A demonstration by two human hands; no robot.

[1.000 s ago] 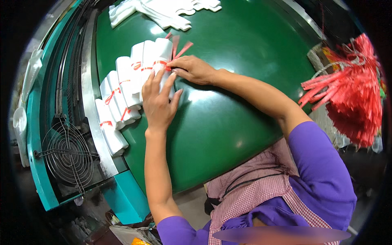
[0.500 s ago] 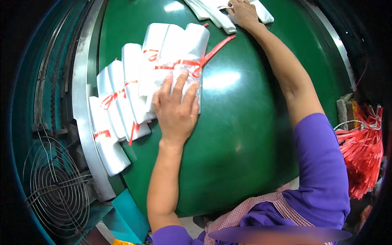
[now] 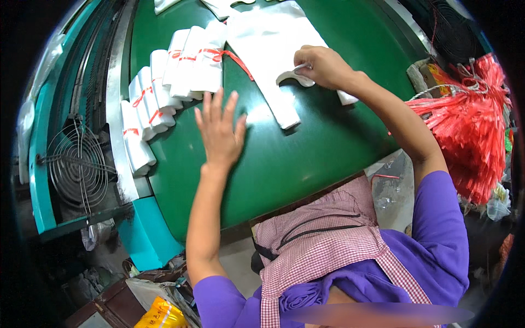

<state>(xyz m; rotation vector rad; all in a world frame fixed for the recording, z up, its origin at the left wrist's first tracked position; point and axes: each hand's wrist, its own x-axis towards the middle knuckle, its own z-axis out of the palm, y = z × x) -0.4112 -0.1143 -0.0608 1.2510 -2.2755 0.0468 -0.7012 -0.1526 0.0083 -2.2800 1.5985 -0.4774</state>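
My right hand (image 3: 327, 66) is closed, pinching the inner edge of the white plastic T-shirt bags (image 3: 265, 46) at the curved gap between their two handle strips. They lie flat on the green tabletop (image 3: 262, 180), handle ends towards me. My left hand (image 3: 220, 131) has its fingers spread and holds nothing. It is just nearer to me than the rolled bundles of white plastic bags (image 3: 206, 71), which lie overlapping in a slanting row at the left. Red plastic ties circle the bundles; one loose red tail (image 3: 239, 65) reaches to the flat bags.
More white bags (image 3: 227, 6) lie at the far edge. A bunch of red plastic strips (image 3: 459, 131) hangs at the right. Along the left runs a metal rail (image 3: 116, 82), with a wire fan guard (image 3: 79, 164) beyond it. A teal metal box (image 3: 147, 235) sits by the near left corner.
My right hand has drawn the white bags from the far edge towards me. My left hand has come off the tied bundles, its fingers now spread. The view has shifted, showing more of my apron.
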